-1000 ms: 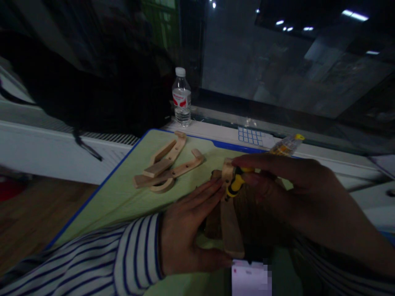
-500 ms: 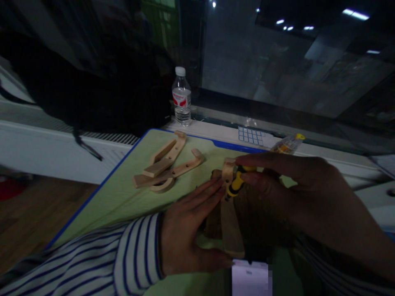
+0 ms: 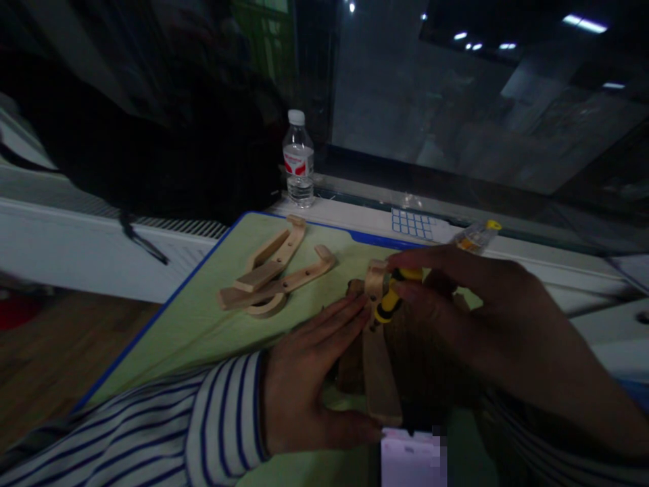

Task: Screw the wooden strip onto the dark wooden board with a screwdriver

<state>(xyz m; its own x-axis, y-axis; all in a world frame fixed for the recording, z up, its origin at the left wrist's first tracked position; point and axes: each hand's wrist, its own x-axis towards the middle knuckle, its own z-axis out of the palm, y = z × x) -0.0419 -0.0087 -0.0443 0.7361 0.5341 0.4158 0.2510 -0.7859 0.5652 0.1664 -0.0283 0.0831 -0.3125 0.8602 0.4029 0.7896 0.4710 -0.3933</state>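
A pale wooden hook (image 3: 381,379) with a curled top and drilled holes lies on a dark brown wood block (image 3: 352,372). My left hand (image 3: 309,379) rests flat with fingers stretched, fingertips against the hook's left edge and over the block. Its thumb reaches toward the hook's wide lower end. Between thumb and fingers, my right hand (image 3: 487,311) grips a small yellow and black screwdriver (image 3: 389,304). The screwdriver slants down to the hook's lower hole. Its tip is too dark to make out clearly.
More wooden hooks (image 3: 276,274) lie piled on the pale green table (image 3: 203,318), left of the block. A phone (image 3: 413,460) with a lit screen is in front. Behind, a water bottle (image 3: 299,166) and a clear packet with a yellow top (image 3: 476,237) stand along the windowsill.
My right hand and the screwdriver have shifted and turned slightly; the lower hole now shows more clearly. My left hand and the hook have stayed in place.
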